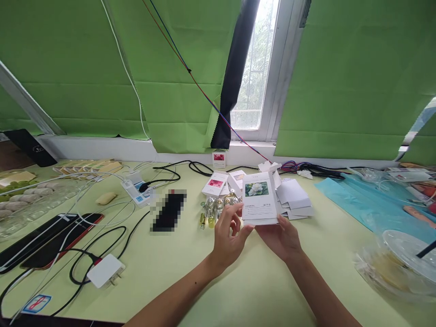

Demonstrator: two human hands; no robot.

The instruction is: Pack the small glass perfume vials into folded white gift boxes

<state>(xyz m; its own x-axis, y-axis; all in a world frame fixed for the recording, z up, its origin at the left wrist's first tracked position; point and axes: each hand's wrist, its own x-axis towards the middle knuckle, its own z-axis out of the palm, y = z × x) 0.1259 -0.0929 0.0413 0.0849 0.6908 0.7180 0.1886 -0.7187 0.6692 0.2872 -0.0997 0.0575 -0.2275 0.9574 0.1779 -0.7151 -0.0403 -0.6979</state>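
Note:
A small white cardboard box [260, 200] with a white flower picture on its front is held up over the table. My right hand [281, 238] supports it from below, thumb at its lower right corner. My left hand [230, 231] grips its lower left edge, fingers curled against the side. Just behind the left hand lie several small glass bottles [211, 209] with gold and yellow parts. Further back are white boxes with pink flower pictures [216, 183], and one more box [219, 159] stands upright by the wall. Flat white cartons [294, 197] are piled right of the held box.
On the left lie phones [61, 240], a white charger [106, 271], a power strip [136, 190] and tangled cables. An egg tray [30, 200] stands beyond them. A lidded plastic cup [398, 263] and blue plastic sheet [350, 200] are at right. Green curtains [347, 81] hang behind.

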